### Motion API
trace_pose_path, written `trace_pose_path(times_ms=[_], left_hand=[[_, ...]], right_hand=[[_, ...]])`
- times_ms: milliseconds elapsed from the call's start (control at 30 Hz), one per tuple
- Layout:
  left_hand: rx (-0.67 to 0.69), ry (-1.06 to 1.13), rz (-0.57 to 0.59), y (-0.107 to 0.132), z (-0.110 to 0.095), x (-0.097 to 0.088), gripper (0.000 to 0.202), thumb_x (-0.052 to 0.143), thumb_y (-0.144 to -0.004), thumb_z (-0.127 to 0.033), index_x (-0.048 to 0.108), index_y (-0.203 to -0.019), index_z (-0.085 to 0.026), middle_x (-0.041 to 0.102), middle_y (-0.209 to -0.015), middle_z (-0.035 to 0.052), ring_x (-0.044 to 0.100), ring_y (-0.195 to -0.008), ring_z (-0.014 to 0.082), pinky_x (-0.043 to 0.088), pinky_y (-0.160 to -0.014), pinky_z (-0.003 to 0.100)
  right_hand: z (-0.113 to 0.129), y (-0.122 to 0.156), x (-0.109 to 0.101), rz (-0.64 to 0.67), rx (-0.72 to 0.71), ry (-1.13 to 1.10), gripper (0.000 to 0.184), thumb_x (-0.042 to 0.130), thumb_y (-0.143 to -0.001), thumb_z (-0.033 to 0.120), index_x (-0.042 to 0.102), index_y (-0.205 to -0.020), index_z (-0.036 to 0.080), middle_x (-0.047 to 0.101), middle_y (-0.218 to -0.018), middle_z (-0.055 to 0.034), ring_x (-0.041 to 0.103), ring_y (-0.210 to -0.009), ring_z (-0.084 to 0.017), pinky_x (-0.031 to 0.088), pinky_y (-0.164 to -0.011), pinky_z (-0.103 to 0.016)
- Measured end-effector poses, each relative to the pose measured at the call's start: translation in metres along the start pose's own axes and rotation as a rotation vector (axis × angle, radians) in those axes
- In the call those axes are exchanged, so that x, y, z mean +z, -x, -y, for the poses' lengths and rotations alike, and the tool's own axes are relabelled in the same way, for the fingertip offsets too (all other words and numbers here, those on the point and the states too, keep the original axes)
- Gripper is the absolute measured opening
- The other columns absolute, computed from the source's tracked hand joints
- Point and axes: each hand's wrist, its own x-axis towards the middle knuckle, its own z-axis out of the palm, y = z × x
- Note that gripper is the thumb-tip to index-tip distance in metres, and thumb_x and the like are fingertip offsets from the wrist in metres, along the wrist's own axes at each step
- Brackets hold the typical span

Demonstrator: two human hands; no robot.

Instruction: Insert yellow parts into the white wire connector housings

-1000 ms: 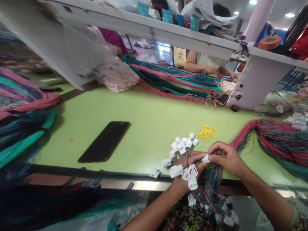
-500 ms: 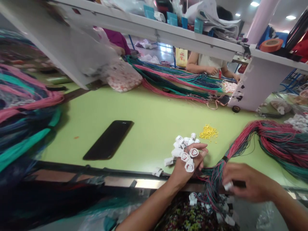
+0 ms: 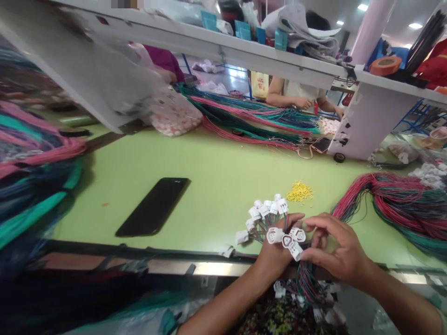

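Head view: pale green workbench [image 3: 216, 204] spans the frame, white overhead shelf [image 3: 209, 46] at 12 o'clock. Beyond it at 1 o'clock, a co-worker's hands [image 3: 307, 103] sit near a long wire bundle [image 3: 251, 118]. Red-green wire bundle [image 3: 394, 204] lies at 3 o'clock; blurred pink-teal wire bundle [image 3: 35, 172] at 9 o'clock. Black smartphone [image 3: 153, 207] lies flat left of centre. Small yellow pieces [image 3: 299, 191] form a pile just past the hands.

Step in hand: the connector end of a multicolour wire bunch [image 3: 307, 279] is being handled at 6 o'clock, over the bench edge. White plastic connectors [image 3: 265, 211] fan out on their wires at the bunch's far end. Left hand [image 3: 275, 260] is closed around the bunch, with three connectors [image 3: 288, 239] sitting at its fingers. Right hand [image 3: 335, 249] is part open, fingers curved, right beside those connectors; any actual grip there cannot be told.
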Motion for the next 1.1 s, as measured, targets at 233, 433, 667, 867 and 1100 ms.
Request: trace_pose_path(times_ms=[233,433,667,867,1100], left_hand=[[-0.041,0.167,0.172,0.008,-0.016,-0.010,0.037,0.071,-0.080,-0.028,0.070,-0.117,-0.022,0.076,-0.086,0.0092,0.069,-0.072,0.0223,0.057,-0.063,0.036],[-0.404,0.406,0.365,0.006,-0.018,-0.020,0.020,0.081,-0.072,-0.029,0.080,-0.092,-0.023,0.076,-0.065,0.0059,0.061,-0.048,0.0149,0.045,-0.042,0.026],[-0.434,0.393,0.345,0.001,-0.011,-0.019,0.017,0.082,-0.069,-0.021,0.080,-0.086,-0.024,0.073,-0.058,0.0016,0.057,-0.042,0.0124,0.044,-0.039,0.024],[-0.434,0.427,0.134,0.003,0.000,-0.017,0.018,0.083,-0.075,-0.030,0.078,-0.090,-0.022,0.078,-0.069,0.0070,0.068,-0.052,0.0162,0.055,-0.051,0.029],[-0.425,0.418,0.046,0.002,0.002,-0.014,0.023,0.083,-0.074,-0.034,0.076,-0.092,-0.022,0.078,-0.069,0.0065,0.070,-0.054,0.0183,0.058,-0.053,0.032]], right_hand=[[-0.019,0.000,-0.002,0.005,-0.094,-0.064,0.027,0.064,-0.090,0.015,0.068,-0.114,0.028,0.072,-0.100,-0.0049,0.068,-0.090,-0.018,0.057,-0.077,-0.033],[-0.029,0.020,-0.015,0.268,-0.174,-0.035,0.037,0.065,-0.091,0.015,0.065,-0.123,0.033,0.067,-0.099,-0.0035,0.065,-0.085,-0.015,0.055,-0.071,-0.028],[-0.060,-0.001,-0.020,0.246,0.055,-0.158,0.012,0.067,-0.090,0.025,0.072,-0.101,0.024,0.071,-0.087,-0.0027,0.067,-0.076,-0.015,0.054,-0.069,-0.029],[-0.115,-0.025,-0.023,0.084,0.296,0.162,0.009,0.063,-0.084,0.019,0.070,-0.088,0.016,0.068,-0.082,-0.0033,0.062,-0.070,-0.015,0.050,-0.065,-0.028],[-0.127,-0.037,-0.005,0.114,0.237,0.168,0.005,0.067,-0.079,0.013,0.070,-0.077,0.017,0.064,-0.076,-0.0009,0.057,-0.068,-0.015,0.045,-0.065,-0.027]])
